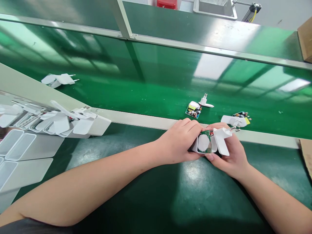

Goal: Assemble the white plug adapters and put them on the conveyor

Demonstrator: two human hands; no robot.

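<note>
My left hand [179, 141] and my right hand [229, 156] meet over the near belt and together hold a white power adapter casing [203, 143]. A green circuit board [206, 136] with a round white pad sits in the casing. A white plug cover with metal pins [221, 139] stands at its right end, against my right fingers. Beyond my hands, a loose circuit board [193, 110] and a white pin plug [205, 101] lie on the green belt. Another board with a white plug part [235, 120] lies close to my right hand.
White adapter parts [58, 80] lie at the far left of the belt. Several white casings [56, 122] are heaped on a pale divider rail [136, 121] at the left, above white trays [21, 146]. A cardboard box [305, 39] stands at the far right.
</note>
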